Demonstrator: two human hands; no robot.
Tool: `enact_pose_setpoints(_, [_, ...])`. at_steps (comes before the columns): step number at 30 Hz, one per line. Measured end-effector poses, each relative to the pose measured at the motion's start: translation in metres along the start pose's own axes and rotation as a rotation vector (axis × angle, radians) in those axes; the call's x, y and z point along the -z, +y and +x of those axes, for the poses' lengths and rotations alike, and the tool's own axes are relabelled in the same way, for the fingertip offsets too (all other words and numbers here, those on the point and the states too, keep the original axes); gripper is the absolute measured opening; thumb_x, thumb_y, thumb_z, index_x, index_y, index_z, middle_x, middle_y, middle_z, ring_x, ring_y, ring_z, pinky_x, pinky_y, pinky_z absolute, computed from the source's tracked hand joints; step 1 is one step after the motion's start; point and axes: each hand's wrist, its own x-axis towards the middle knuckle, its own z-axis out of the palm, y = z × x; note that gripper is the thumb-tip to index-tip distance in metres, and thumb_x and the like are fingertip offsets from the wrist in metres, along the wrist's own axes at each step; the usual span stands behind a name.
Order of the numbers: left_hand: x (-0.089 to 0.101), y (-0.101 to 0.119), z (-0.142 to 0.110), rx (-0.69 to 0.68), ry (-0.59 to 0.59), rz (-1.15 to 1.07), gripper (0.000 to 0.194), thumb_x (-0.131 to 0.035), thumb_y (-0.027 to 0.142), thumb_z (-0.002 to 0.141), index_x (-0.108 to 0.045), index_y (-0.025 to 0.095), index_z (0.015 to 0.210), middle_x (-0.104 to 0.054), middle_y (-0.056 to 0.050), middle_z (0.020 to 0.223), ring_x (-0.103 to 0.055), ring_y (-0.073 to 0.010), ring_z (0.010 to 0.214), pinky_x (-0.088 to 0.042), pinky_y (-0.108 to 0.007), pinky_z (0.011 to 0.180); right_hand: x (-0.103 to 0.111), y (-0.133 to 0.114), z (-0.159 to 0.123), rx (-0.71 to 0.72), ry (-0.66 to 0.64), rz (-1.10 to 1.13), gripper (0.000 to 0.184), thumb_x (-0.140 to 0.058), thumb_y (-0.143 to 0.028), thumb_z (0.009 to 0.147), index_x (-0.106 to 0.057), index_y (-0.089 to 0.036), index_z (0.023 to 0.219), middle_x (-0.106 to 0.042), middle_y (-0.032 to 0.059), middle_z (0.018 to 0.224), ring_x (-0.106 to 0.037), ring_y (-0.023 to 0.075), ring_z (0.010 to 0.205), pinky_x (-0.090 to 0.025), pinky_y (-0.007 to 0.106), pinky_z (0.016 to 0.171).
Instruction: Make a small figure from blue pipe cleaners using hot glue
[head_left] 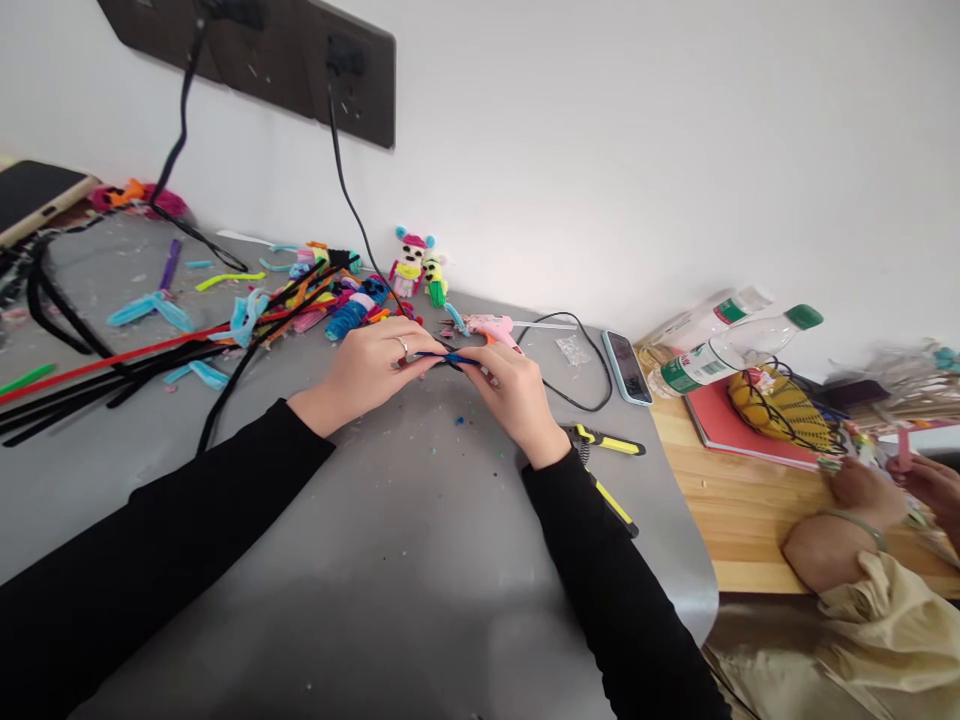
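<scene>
Over the grey table, my left hand (371, 370) and my right hand (517, 390) meet, each pinching one end of a short dark blue pipe cleaner (451, 357). The fingers partly cover it, so its full shape is hidden. Just beyond my right hand lies a pink glue gun (495, 327). Pliers with yellow and black handles (611, 442) rest beside my right wrist, partly behind the sleeve. To the left of my left hand spreads a bundle of black pipe cleaners (105, 395), with a red pipe cleaner (135, 350) across it.
Small pipe-cleaner dolls (409, 262) stand against the wall. Black cords hang from the sockets (345, 70) onto the table. A phone (627, 367) lies at the right edge. On the adjoining wooden table (720, 500) are bottles (697, 365) and a co-worker's hands (870, 495).
</scene>
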Motion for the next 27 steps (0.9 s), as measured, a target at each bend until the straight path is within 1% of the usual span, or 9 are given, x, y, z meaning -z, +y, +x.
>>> enact_pose_setpoints(3, [-0.0004,-0.0003,-0.0006,0.027,-0.011,-0.012,0.016,-0.065,0.026,0.102,-0.081,0.022,0.1,-0.083,-0.005,0.098,-0.076,-0.0192,0.092,-0.061,-0.031,0.087,0.0004,0.0004,0.0002,0.004,0.001,-0.004,0.027,-0.054,-0.033,0.109,-0.078,-0.021,0.109,-0.074,0.0074,0.087,-0.067,0.0187,0.077,-0.054,0.03,0.076])
enact_pose_setpoints(6, [-0.0014,-0.0008,-0.0017,0.083,-0.031,-0.043,0.018,-0.065,0.03,0.102,-0.081,0.022,0.102,-0.083,-0.005,0.102,-0.076,-0.0202,0.094,-0.062,-0.031,0.086,0.001,0.0001,0.0005,-0.001,0.006,-0.002,0.027,-0.054,-0.033,0.109,-0.079,-0.021,0.107,-0.074,0.0072,0.085,-0.067,0.0187,0.075,-0.054,0.03,0.075])
enact_pose_setpoints(11, [-0.0016,0.0003,-0.0021,0.174,-0.067,-0.084,0.022,-0.065,0.036,0.101,-0.082,0.022,0.103,-0.084,-0.005,0.102,-0.075,-0.0188,0.085,-0.061,-0.028,0.072,0.0011,-0.0001,0.0005,-0.01,-0.003,-0.005,0.028,-0.054,-0.034,0.11,-0.078,-0.021,0.107,-0.074,0.007,0.084,-0.067,0.0185,0.075,-0.055,0.03,0.075])
enact_pose_setpoints(14, [-0.0012,0.0015,-0.001,0.186,-0.053,-0.106,0.021,-0.066,0.035,0.099,-0.082,0.021,0.102,-0.084,-0.005,0.1,-0.074,-0.0179,0.083,-0.059,-0.024,0.064,0.0011,0.0001,0.0007,-0.01,0.0,-0.009,0.029,-0.053,-0.035,0.11,-0.078,-0.022,0.106,-0.074,0.007,0.084,-0.067,0.0185,0.075,-0.054,0.03,0.074])
enact_pose_setpoints(19, [-0.001,0.0022,0.0001,0.209,-0.038,-0.127,0.022,-0.069,0.036,0.097,-0.083,0.02,0.1,-0.083,-0.006,0.097,-0.072,-0.0154,0.074,-0.057,-0.022,0.059,0.0019,-0.0005,0.0012,0.012,0.012,-0.012,0.03,-0.052,-0.034,0.11,-0.078,-0.021,0.106,-0.073,0.0067,0.082,-0.066,0.0184,0.074,-0.054,0.03,0.072])
enact_pose_setpoints(22, [-0.001,0.0024,0.0004,0.227,-0.043,-0.131,0.023,-0.068,0.038,0.098,-0.083,0.02,0.101,-0.083,-0.005,0.097,-0.072,-0.015,0.073,-0.057,-0.022,0.058,0.0014,-0.0005,0.001,0.02,0.014,-0.002,0.029,-0.053,-0.033,0.11,-0.078,-0.02,0.105,-0.074,0.0065,0.082,-0.066,0.0183,0.074,-0.054,0.03,0.074])
enact_pose_setpoints(27, [-0.0012,0.002,0.0003,0.223,-0.039,-0.144,0.024,-0.068,0.039,0.098,-0.083,0.021,0.1,-0.084,-0.005,0.096,-0.074,-0.0166,0.076,-0.059,-0.023,0.061,0.0006,-0.0004,0.0004,0.007,0.019,0.002,0.029,-0.053,-0.034,0.11,-0.078,-0.022,0.105,-0.075,0.0066,0.083,-0.067,0.0187,0.074,-0.055,0.031,0.075])
